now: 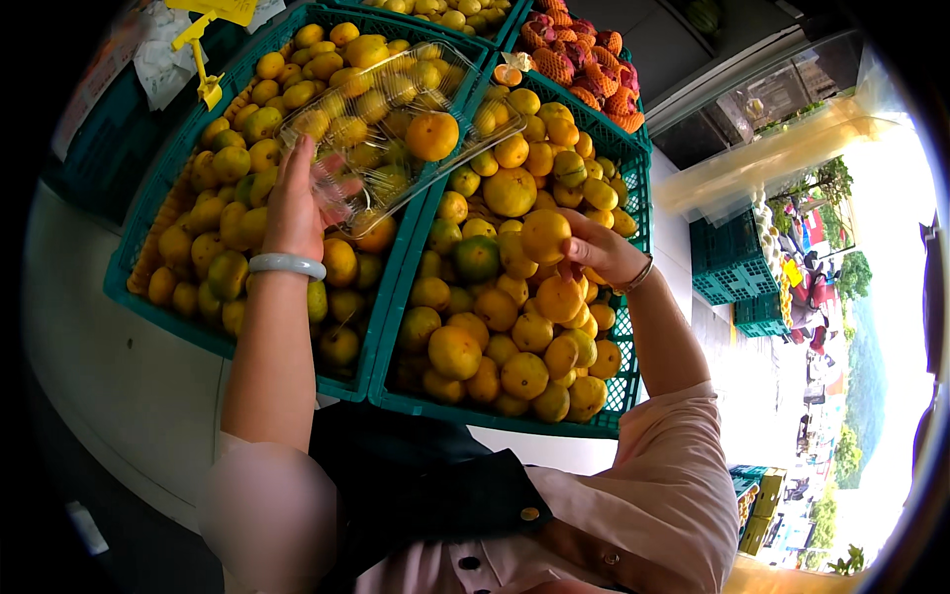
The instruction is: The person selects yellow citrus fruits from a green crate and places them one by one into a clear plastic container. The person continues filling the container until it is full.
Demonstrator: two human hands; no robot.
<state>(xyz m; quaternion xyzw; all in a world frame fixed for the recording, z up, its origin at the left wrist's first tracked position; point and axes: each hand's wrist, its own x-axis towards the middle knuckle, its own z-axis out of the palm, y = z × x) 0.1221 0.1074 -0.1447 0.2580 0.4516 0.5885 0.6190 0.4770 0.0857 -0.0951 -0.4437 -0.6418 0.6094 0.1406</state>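
Note:
My left hand (pixel 297 197) grips the near left side of a clear plastic clamshell box (pixel 378 134), which is tilted over two green crates of fruit. One orange citrus fruit (pixel 432 136) lies inside the box. Between the fingers of my right hand (pixel 601 252) is a yellow-orange citrus fruit (pixel 545 236), held just above the pile in the right crate (pixel 499 412). Beneath the box and my left hand is the left crate (pixel 167 323), full of yellow and greenish citrus. A large citrus fruit (pixel 510 191) sits in the right crate between my hands.
Behind the right crate, dragon fruit (pixel 586 63) in orange foam nets fill another crate. A halved citrus fruit (pixel 508 75) rests on the crates' rims. A yellow sign holder (pixel 200 63) stands at the left crate's far left edge. Stacked green crates (pixel 735 256) stand at the right.

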